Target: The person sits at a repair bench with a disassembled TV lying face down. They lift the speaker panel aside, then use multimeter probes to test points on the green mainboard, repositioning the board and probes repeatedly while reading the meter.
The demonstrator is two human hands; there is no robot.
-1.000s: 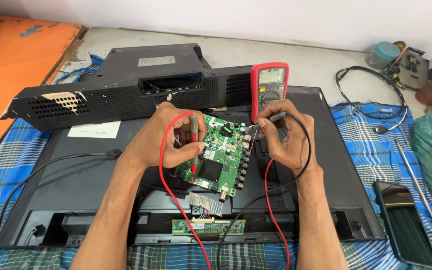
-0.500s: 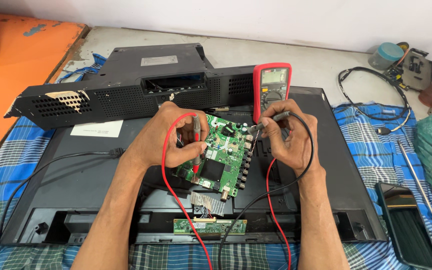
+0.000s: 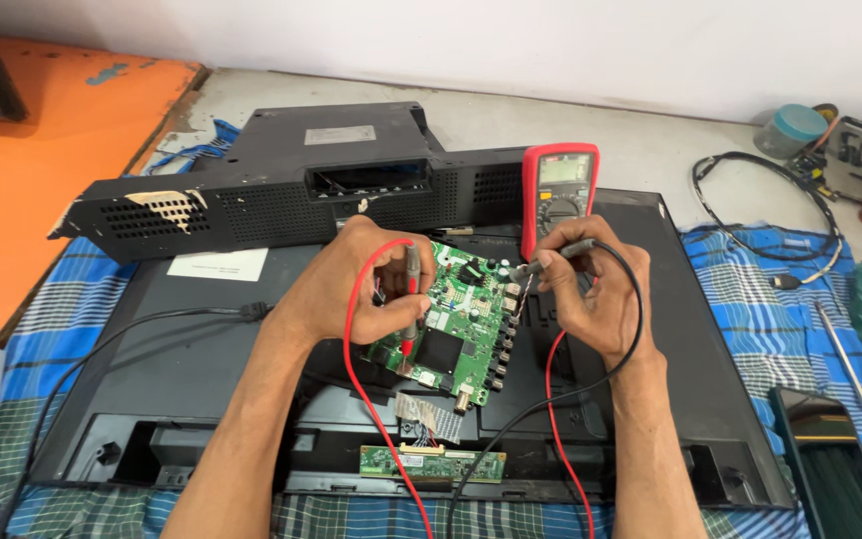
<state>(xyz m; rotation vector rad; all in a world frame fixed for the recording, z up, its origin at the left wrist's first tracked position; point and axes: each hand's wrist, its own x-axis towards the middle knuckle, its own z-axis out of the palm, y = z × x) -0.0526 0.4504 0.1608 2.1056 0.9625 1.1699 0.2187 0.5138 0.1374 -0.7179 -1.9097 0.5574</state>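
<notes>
Blue checked cloth [image 3: 42, 329] covers a grey floor under a white wall; orange floor patch [image 3: 52, 170] at far left. On the cloth lies a large black flat-screen television back panel [image 3: 182, 369]. A white rectangular paper label [image 3: 217, 265] sits on its upper left area. Behind it rests a black perforated plastic rear cover [image 3: 281, 195], torn pale sticker at its left end, grey rectangular label on top.

Left hand [image 3: 351, 284] is closed around a grey-handled red-lead test probe [image 3: 412, 289], held upright, tip down on the green circuit board [image 3: 461, 319] at panel centre. A narrow green strip board [image 3: 431, 462] lies below, near the panel's lower edge. Right hand [image 3: 591, 294] pinches a grey-handled black-lead test probe [image 3: 556, 255] between thumb and fingers, tip at the board's right edge. A red-cased digital multimeter [image 3: 559, 195] stands just behind the right hand. Red and black leads trail toward the viewer.

Right side: coiled black cable [image 3: 765, 215], teal round tub [image 3: 795, 128], dark phone-like slab [image 3: 830, 469].
</notes>
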